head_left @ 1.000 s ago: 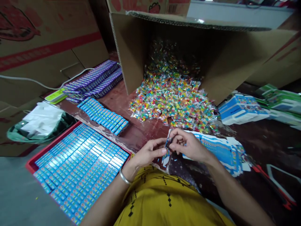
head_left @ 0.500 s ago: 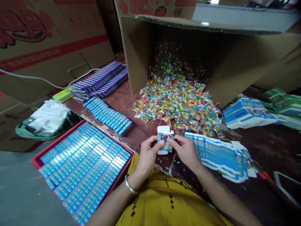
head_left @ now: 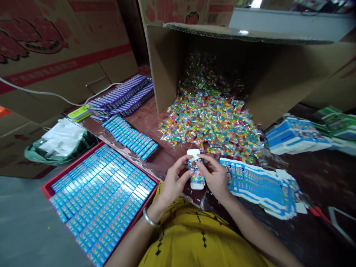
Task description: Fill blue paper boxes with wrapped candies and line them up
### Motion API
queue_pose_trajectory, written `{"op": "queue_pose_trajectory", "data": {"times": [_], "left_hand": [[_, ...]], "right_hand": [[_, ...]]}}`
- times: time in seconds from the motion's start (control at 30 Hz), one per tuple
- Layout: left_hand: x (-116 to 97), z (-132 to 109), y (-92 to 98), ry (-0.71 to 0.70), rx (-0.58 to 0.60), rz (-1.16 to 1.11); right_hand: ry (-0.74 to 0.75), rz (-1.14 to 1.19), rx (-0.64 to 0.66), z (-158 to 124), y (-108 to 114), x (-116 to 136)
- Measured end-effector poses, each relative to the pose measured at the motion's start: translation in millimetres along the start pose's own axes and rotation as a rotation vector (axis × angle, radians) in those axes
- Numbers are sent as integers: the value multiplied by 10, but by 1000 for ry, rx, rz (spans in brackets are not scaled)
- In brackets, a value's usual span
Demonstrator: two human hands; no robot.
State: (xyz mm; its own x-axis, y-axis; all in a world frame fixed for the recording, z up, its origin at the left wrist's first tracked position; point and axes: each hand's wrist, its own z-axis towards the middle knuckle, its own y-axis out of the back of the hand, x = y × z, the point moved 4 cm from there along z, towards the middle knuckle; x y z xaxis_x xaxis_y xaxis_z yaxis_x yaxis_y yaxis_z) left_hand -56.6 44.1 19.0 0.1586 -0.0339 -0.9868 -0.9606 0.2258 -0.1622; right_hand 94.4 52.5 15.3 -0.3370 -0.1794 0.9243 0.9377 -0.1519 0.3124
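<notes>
Both of my hands hold one small blue carton upright in front of me, its white end flaps open at top and bottom. My left hand pinches its left side. Fingers of my right hand close on its right side and top. Just right of my hands lies a fanned row of flat blue carton blanks. Beyond my hands a heap of small colourful candy packets spills from a big cardboard box lying on its side.
A red tray at my left is packed with several rows of filled blue cartons. More blue cartons and purple cartons lie in rows behind it. A green bag with white scraps sits far left. Stacks of blanks lie at right.
The flat blank held low between my fingers has been raised and opened into an upright carton with its flaps out. The view shifted slightly left.
</notes>
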Motion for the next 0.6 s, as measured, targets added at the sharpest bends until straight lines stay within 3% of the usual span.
{"op": "queue_pose_trajectory", "data": {"times": [0.13,0.43,0.6], "left_hand": [[-42,-2,4,22,59,-13],[-38,-23,3,11,-37,-193],[-4,-47,44,60,-51,-239]], "right_hand": [[36,-9,61,39,17,45],[-6,296,90,150,-36,127],[53,200,228,230,-18,215]]}}
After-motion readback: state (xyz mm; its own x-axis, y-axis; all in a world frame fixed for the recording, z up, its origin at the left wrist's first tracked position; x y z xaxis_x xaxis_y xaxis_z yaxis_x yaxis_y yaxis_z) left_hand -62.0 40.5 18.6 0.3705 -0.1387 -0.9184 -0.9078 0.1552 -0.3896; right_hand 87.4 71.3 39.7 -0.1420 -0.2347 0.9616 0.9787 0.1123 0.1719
